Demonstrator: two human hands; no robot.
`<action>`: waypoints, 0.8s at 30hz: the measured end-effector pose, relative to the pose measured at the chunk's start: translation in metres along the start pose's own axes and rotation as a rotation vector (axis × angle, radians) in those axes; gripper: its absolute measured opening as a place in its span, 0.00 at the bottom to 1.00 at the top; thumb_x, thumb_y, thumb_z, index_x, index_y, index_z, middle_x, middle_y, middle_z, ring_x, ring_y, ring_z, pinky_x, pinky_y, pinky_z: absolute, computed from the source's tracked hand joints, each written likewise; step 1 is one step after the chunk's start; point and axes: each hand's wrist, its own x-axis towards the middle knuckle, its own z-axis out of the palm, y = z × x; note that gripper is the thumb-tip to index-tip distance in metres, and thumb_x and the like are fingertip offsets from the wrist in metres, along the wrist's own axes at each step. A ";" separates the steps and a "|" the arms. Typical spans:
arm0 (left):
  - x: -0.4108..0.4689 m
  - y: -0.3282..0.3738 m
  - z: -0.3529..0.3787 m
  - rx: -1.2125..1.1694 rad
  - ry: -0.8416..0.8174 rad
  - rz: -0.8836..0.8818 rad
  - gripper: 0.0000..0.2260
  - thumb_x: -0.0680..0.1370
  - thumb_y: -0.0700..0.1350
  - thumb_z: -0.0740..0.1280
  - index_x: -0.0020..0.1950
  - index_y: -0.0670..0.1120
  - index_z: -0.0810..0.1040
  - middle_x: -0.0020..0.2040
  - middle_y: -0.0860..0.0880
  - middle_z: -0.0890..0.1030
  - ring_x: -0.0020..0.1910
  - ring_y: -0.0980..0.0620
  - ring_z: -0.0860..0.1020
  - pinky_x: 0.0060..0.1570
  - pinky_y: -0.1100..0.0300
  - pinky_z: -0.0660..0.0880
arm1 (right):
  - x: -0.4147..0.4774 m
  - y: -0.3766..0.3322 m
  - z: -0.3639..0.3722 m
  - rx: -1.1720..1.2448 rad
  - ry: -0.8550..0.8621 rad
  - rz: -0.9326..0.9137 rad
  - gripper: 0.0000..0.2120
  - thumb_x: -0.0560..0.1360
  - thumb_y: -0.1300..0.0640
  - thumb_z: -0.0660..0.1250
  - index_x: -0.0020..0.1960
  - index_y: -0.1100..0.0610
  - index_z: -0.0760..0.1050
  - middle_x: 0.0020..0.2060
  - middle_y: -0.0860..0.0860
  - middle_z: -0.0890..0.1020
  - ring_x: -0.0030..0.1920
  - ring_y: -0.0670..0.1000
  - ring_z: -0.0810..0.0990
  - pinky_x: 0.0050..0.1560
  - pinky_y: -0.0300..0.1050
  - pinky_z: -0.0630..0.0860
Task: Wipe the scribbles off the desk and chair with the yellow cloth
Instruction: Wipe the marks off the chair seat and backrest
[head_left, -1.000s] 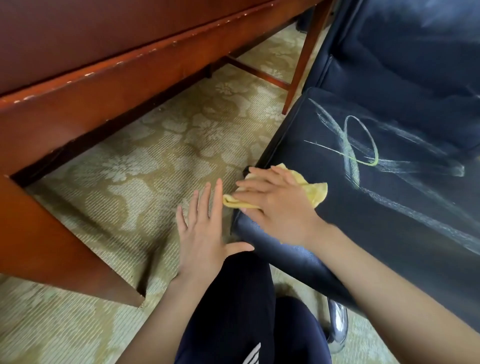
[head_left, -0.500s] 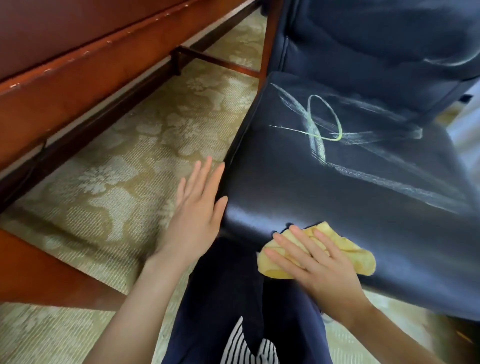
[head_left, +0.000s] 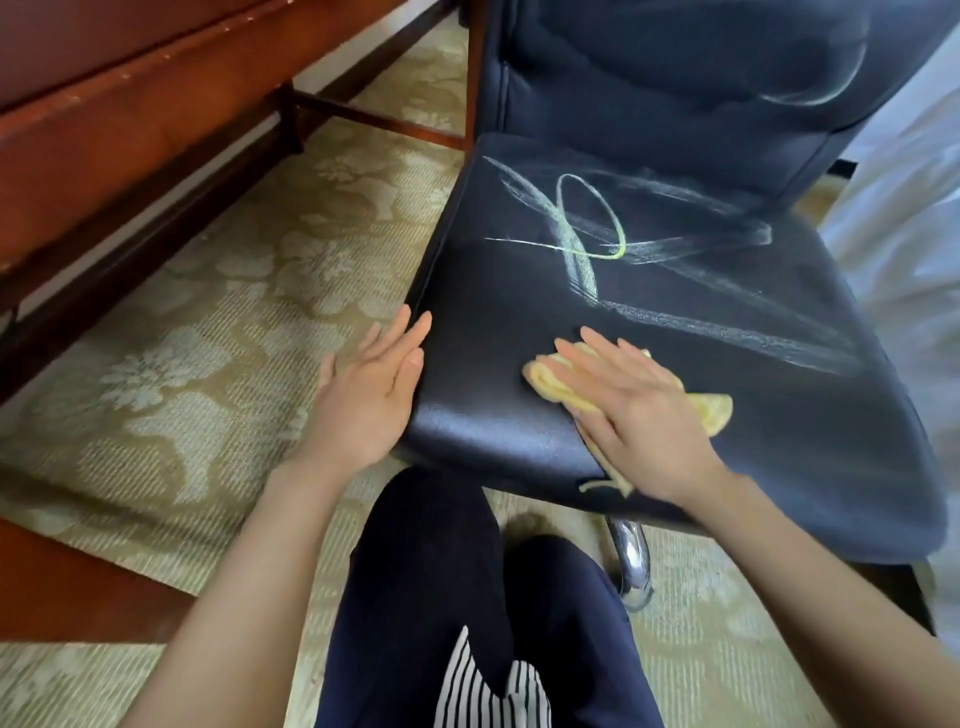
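Observation:
A dark blue padded chair (head_left: 779, 415) fills the right side, its seat marked with white and yellow-green scribbles (head_left: 587, 234); a faint white scribble also shows on the backrest (head_left: 810, 93). My right hand (head_left: 634, 410) lies flat on the yellow cloth (head_left: 711, 410), pressing it onto the front part of the seat, below the scribbles. My left hand (head_left: 374, 395) is open, fingers straight, resting against the seat's left edge. The reddish wooden desk (head_left: 104, 135) runs along the upper left; its top is out of view.
Patterned beige carpet (head_left: 218, 364) covers the floor between desk and chair. A desk crossbar (head_left: 374, 119) and leg stand behind the chair. A chrome chair base (head_left: 631, 561) shows below the seat. My dark-trousered knees (head_left: 441, 597) are at bottom centre.
My right hand slid the cloth from the seat's front corner across the front edge and up onto the seat. My left hand moved up to the seat's left edge. The view swung rightward.

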 end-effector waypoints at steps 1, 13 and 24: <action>0.004 -0.002 -0.006 -0.004 -0.032 0.009 0.19 0.83 0.51 0.46 0.75 0.62 0.56 0.76 0.62 0.52 0.76 0.58 0.49 0.73 0.48 0.40 | 0.013 -0.001 0.001 0.026 -0.018 0.021 0.20 0.79 0.50 0.54 0.69 0.50 0.71 0.67 0.50 0.74 0.70 0.54 0.68 0.71 0.50 0.59; 0.013 -0.026 -0.045 0.023 0.066 0.072 0.19 0.84 0.52 0.49 0.73 0.52 0.66 0.73 0.52 0.67 0.73 0.54 0.62 0.73 0.45 0.55 | 0.072 -0.087 0.034 -0.093 -0.014 -0.275 0.19 0.75 0.48 0.56 0.63 0.47 0.77 0.63 0.49 0.78 0.68 0.57 0.70 0.70 0.55 0.62; 0.013 0.027 -0.017 -0.006 0.117 0.195 0.19 0.84 0.49 0.50 0.75 0.51 0.63 0.76 0.54 0.59 0.76 0.57 0.53 0.75 0.55 0.46 | 0.017 -0.088 0.056 -0.327 -0.029 -0.653 0.17 0.80 0.57 0.54 0.54 0.45 0.81 0.68 0.47 0.72 0.71 0.54 0.65 0.72 0.53 0.58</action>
